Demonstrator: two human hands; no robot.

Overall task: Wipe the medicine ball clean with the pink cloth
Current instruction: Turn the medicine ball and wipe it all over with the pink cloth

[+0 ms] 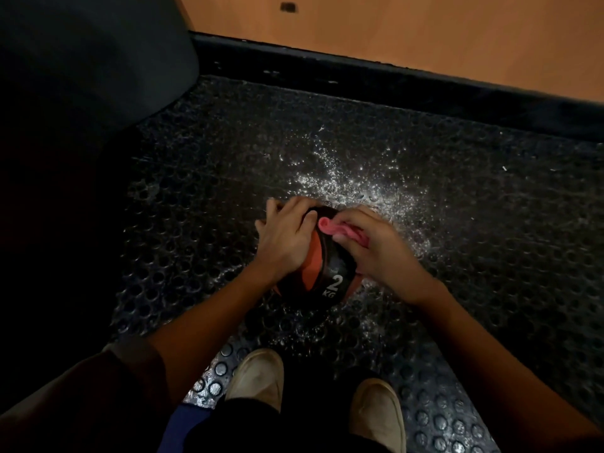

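Observation:
An orange and black medicine ball (322, 273) marked "2 KG" sits on the dark studded rubber floor (196, 197) at mid-frame. My left hand (287, 235) lies over the ball's left and top side, fingers curved round it. My right hand (372, 243) grips a bunched pink cloth (340, 231) and presses it against the ball's upper right side. Most of the cloth is hidden under my fingers.
White powder or droplets (353, 181) are scattered over the floor behind and right of the ball. A black skirting strip (392, 83) and a wooden wall (392, 31) run along the back. A large dark object (81, 60) fills the upper left. My two pale shoes (261, 377) stand below the ball.

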